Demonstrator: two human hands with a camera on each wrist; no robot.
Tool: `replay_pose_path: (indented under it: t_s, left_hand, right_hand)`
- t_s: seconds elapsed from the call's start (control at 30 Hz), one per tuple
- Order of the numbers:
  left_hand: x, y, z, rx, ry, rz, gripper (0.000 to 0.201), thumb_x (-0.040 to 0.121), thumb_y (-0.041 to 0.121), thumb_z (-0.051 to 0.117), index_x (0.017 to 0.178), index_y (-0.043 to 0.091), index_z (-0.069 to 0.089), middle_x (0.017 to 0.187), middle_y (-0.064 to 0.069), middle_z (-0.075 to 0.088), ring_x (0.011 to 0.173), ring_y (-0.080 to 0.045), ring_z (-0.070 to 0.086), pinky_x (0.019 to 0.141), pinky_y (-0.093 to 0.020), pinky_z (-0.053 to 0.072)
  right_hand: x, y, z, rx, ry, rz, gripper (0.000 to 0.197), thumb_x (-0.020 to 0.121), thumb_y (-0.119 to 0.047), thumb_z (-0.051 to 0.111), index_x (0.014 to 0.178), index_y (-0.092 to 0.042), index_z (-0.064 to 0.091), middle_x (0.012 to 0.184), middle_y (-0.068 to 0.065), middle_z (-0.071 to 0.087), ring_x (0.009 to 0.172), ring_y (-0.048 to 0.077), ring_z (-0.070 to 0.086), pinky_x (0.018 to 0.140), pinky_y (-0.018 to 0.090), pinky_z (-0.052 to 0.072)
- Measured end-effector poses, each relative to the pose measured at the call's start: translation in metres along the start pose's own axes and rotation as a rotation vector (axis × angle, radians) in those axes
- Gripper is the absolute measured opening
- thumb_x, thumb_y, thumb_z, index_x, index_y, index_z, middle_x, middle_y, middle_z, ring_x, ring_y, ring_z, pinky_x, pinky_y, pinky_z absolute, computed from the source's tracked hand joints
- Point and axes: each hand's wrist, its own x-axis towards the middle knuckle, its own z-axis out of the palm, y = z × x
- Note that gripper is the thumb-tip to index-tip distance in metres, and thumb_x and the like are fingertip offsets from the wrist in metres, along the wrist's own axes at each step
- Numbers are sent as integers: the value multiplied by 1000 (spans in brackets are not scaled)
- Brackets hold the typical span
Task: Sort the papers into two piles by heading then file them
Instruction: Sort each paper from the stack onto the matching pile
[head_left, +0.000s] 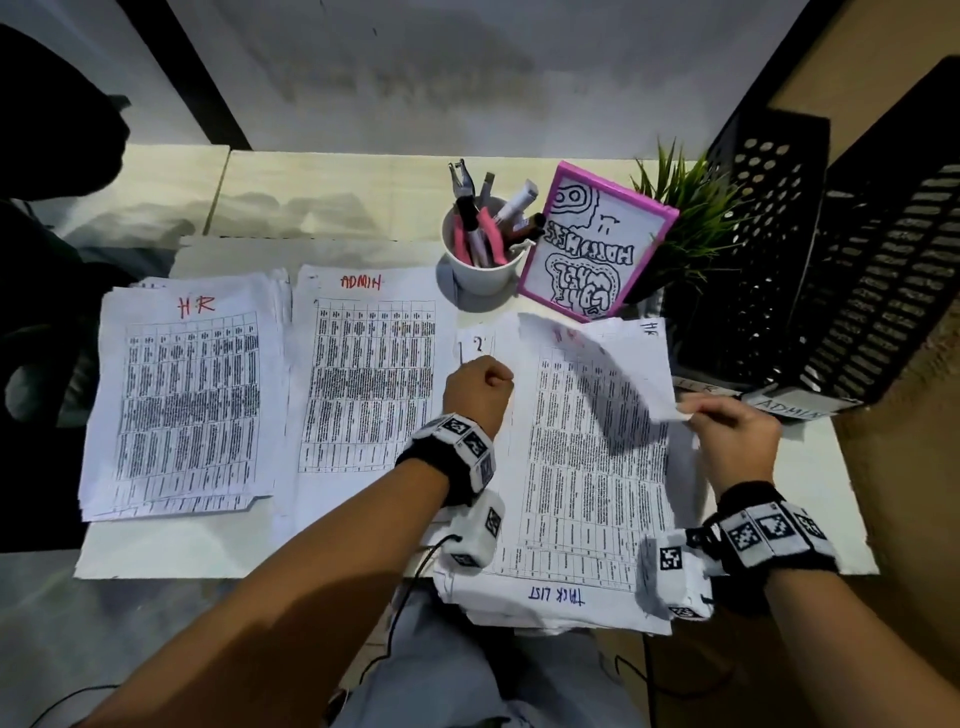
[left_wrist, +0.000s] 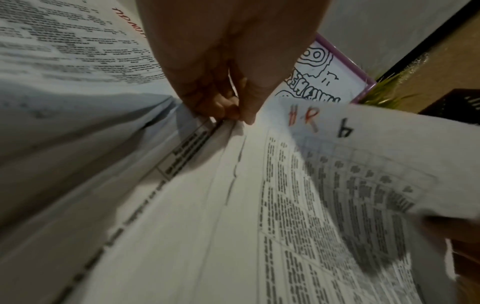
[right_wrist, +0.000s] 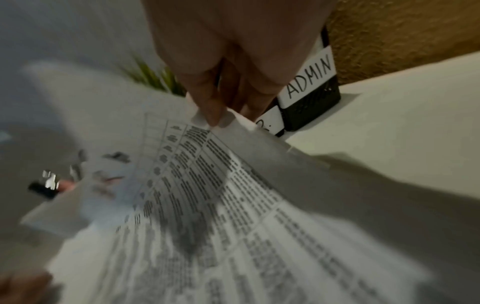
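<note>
Two sorted piles lie on the desk: the HR pile (head_left: 187, 400) at the left and the ADMIN pile (head_left: 369, 379) beside it. To their right sits the unsorted stack (head_left: 582, 493), its near end hanging over the desk edge. My left hand (head_left: 478, 389) is curled into a fist at the stack's left edge, and its fingertips (left_wrist: 233, 111) pinch the paper edge there. Between thumb and finger, my right hand (head_left: 727, 431) (right_wrist: 215, 115) pinches the corner of the top sheet (head_left: 613, 364), which is peeled up. That sheet (left_wrist: 363, 154) (right_wrist: 207, 195) bears a red HR heading and a 4.
Black perforated file trays (head_left: 779, 260) stand at the right, one labelled ADMIN (head_left: 789, 410) (right_wrist: 309, 76). A white cup of pens (head_left: 483, 244), a pink-framed drawing (head_left: 592, 244) and a green plant (head_left: 691, 208) stand behind the stack. A dark chair is at the far left.
</note>
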Motion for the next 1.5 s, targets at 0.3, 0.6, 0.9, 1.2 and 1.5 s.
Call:
replay_pose_path:
  t_s: [0.3,0.6,0.9,1.2,1.5]
  left_hand:
    - [3,-1,4,-2,65,-20,17,91,17,55,102,6,63,103,-11,66,94,-26,62,73,-23,41]
    - [-1,6,14,261,-11,-87,42,78,15,74,112,4,51,109,-16,62,101,-34,60,77,-36,45]
    - [-21,-3,-6,-282,67,120,14,85,11,64,89,18,75,73,-1,70,67,-12,60,65,-25,48]
    - [-48,13,-24,-525,-371,19,29,86,-10,48,76,12,66,75,-1,64,69,-5,58,68,-17,46]
    - [-9,6,-2,11,26,-103,26,83,32,63,96,10,58,95,-4,64,87,-24,60,74,-30,47]
  right_hand:
    - [-8,9,-21,317,-159,227,44,68,22,42,47,-13,59,68,5,71,70,19,65,67,22,49]
    - [-5,19,-17,432,-218,390,47,71,28,40,83,-5,71,74,3,72,80,19,67,68,24,57]
    - [-7,-5,-7,302,-200,207,35,80,20,45,74,-9,63,67,0,67,57,6,63,56,19,50]
    - [0,-7,-5,160,-147,120,37,69,10,57,77,-22,72,77,-11,70,80,13,63,73,27,52]
    - [0,2,-11,308,-98,209,48,63,21,34,44,-15,61,56,4,66,56,17,60,55,18,47]
